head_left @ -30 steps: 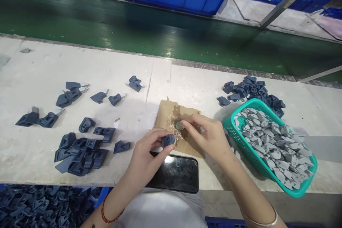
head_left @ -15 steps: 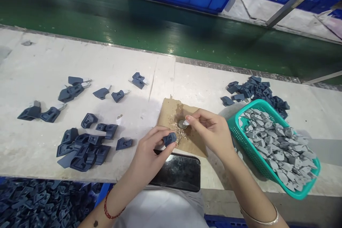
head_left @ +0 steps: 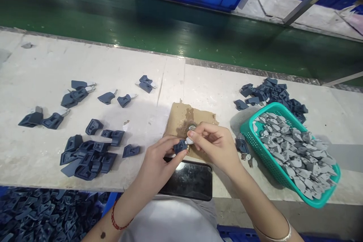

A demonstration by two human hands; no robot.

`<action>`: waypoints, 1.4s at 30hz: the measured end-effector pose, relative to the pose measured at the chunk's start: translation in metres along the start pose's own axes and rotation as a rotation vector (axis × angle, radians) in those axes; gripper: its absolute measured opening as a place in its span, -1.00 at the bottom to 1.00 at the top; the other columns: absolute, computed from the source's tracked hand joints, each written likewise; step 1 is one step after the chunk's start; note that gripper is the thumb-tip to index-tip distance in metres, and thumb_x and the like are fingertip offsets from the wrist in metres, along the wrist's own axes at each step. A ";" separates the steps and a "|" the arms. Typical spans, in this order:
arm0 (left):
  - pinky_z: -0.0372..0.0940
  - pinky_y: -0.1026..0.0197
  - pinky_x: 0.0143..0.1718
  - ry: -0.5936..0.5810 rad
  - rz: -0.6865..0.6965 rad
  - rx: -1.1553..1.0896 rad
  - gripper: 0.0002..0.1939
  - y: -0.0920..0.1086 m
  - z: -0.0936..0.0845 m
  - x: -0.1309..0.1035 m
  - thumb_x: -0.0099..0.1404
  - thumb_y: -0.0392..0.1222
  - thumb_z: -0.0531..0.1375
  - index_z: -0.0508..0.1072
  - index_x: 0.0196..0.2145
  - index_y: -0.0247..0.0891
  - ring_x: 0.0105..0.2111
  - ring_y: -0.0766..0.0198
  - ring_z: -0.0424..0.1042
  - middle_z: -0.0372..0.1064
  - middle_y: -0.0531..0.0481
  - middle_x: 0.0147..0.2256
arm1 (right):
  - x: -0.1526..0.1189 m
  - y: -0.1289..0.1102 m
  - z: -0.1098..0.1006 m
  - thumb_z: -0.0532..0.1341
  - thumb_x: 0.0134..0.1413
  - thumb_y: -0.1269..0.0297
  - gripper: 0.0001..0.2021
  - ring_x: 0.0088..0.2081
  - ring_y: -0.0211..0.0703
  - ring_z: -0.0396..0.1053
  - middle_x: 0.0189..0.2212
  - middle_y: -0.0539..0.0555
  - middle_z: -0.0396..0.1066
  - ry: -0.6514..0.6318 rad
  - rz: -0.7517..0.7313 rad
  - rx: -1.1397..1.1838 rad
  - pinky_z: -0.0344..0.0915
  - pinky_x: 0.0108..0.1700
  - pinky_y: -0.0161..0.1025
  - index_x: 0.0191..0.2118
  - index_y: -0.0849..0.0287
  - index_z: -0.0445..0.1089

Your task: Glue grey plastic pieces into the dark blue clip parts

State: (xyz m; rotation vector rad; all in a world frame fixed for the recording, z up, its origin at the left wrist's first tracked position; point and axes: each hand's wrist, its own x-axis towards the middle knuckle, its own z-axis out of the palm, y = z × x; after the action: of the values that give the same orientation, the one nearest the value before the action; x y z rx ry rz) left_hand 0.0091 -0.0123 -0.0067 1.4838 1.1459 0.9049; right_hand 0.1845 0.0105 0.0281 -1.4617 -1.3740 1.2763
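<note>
Between thumb and fingers, my left hand (head_left: 163,162) grips a dark blue plastic part (head_left: 180,146). My right hand (head_left: 217,145) pinches a small light grey piece (head_left: 188,141), whose end meets the right side of the blue part. Both hands are over a stained sheet of brown cardboard (head_left: 176,119) on the worktable. A small round metallic item (head_left: 192,127) sits on the cardboard, partly behind my right fingers. Below my hands lies a black phone (head_left: 190,181).
A green basket (head_left: 272,172) full of grey pieces stands at right, with a pile of blue parts (head_left: 272,92) behind it. More blue parts (head_left: 93,155) lie at left. A bin of blue parts (head_left: 42,215) is at lower left. Beyond the table runs a green belt (head_left: 113,26).
My right hand has moved left and down from the round metallic item, bringing the grey piece to the blue part. My left hand stays nearly in place.
</note>
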 end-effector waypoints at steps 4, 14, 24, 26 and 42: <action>0.40 0.29 -0.37 -0.002 0.016 0.018 -0.85 -0.001 0.000 0.000 0.38 -0.19 0.26 0.57 -0.13 -0.24 -0.36 0.29 0.48 0.55 -0.08 -0.15 | -0.002 0.001 0.000 0.27 0.20 0.09 -0.64 -0.59 -0.34 0.10 -0.68 -0.08 0.20 -0.035 0.005 -0.022 0.03 -0.53 -0.34 -0.54 0.17 0.32; 0.35 0.24 -0.33 -0.074 0.061 0.100 -0.81 0.002 -0.004 -0.001 0.45 -0.19 0.18 0.53 -0.05 -0.23 -0.29 0.22 0.48 0.53 -0.09 -0.18 | -0.006 -0.001 0.001 0.19 0.32 0.09 -0.62 -0.56 -0.34 0.12 -0.62 -0.10 0.16 -0.106 -0.060 -0.168 0.05 -0.52 -0.35 -0.51 0.15 0.27; 0.26 0.22 -0.25 -0.198 -0.016 0.101 -0.78 0.013 -0.012 -0.002 0.55 -0.07 0.03 0.40 -0.13 -0.21 -0.28 0.22 0.38 0.38 0.00 -0.28 | -0.010 0.003 0.004 0.15 0.36 0.00 -0.62 -0.54 -0.32 0.15 -0.59 -0.11 0.17 -0.095 -0.058 -0.134 0.09 -0.48 -0.33 -0.43 0.12 0.25; 0.25 0.21 -0.25 -0.252 -0.057 0.089 -0.76 0.019 -0.016 -0.005 0.56 -0.04 0.00 0.37 -0.16 -0.20 -0.29 0.22 0.37 0.36 0.02 -0.30 | -0.010 -0.003 -0.002 0.09 0.42 0.06 -0.62 -0.50 -0.30 0.20 -0.56 -0.08 0.21 -0.155 -0.182 -0.296 0.12 -0.43 -0.32 -0.44 0.13 0.24; 0.05 0.24 -0.44 -0.347 -0.187 -0.150 -0.66 0.032 -0.020 -0.010 0.51 0.06 0.07 0.45 -0.21 -0.26 -0.47 0.32 0.12 0.18 0.09 -0.46 | -0.024 -0.023 0.004 -0.13 0.49 0.34 -0.51 -0.55 -0.24 0.31 -0.60 -0.01 0.37 -0.114 -0.560 -0.833 0.13 -0.43 -0.24 -0.48 0.17 0.34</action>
State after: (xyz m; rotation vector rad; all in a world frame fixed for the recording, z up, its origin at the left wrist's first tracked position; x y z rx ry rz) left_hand -0.0061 -0.0181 0.0286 1.3234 0.9212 0.5652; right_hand 0.1766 -0.0107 0.0528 -1.3315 -2.3482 0.4277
